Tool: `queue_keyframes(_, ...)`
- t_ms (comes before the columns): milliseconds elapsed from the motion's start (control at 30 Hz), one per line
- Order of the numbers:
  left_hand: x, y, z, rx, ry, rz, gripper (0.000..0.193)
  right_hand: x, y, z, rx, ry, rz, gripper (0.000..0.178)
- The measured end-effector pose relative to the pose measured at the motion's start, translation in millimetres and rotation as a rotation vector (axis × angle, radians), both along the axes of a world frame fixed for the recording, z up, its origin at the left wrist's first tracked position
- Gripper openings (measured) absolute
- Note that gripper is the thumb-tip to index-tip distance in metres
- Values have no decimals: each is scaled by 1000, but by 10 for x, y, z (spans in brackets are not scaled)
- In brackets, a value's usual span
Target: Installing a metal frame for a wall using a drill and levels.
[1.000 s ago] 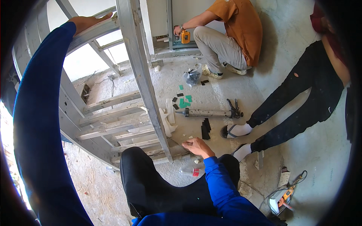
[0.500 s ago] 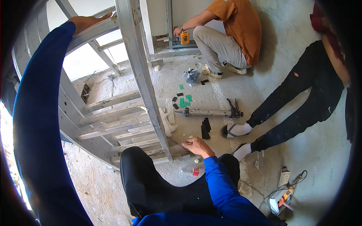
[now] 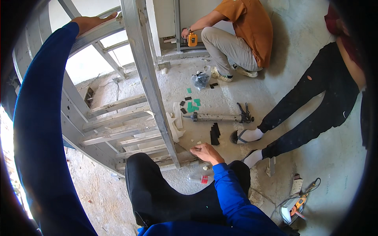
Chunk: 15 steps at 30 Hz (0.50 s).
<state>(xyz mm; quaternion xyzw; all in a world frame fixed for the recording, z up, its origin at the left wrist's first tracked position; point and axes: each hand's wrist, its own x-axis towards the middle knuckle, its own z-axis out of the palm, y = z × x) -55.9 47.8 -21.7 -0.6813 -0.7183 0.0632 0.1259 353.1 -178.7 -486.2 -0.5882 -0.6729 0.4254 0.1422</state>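
My left hand [image 3: 92,24] lies over a step of the metal stepladder [image 3: 147,74] at the upper left, its fingers stretched out along the step. Low in the middle, by my knee, my right hand [image 3: 206,152] has its fingers drawn together. What they hold, if anything, is too small to make out. Just beyond this hand, several black strips [image 3: 214,134] lie on the floor. A caulking gun [image 3: 216,117] lies farther off, its nozzle toward the ladder. Near that nozzle are green pieces [image 3: 193,107] and torn white strips [image 3: 176,126].
A co-worker in an orange shirt [image 3: 252,31] squats at the back, one hand at a yellow power tool [image 3: 192,39] beside a metal frame. Another person in black trousers [image 3: 311,90] stands at right. A clear bottle [image 3: 195,179], plastic bag [image 3: 201,80] and corded tool [image 3: 301,201] lie around.
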Motion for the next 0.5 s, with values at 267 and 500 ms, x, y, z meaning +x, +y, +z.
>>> queue_keyframes(267,211,-159,-30,-2,-29,-49,61,5,-7,11,9,0,-15,41)
queue_keyframes(500,-420,174,-43,-66,-65,-162,57,-48,1,4,28,14,-2,40)
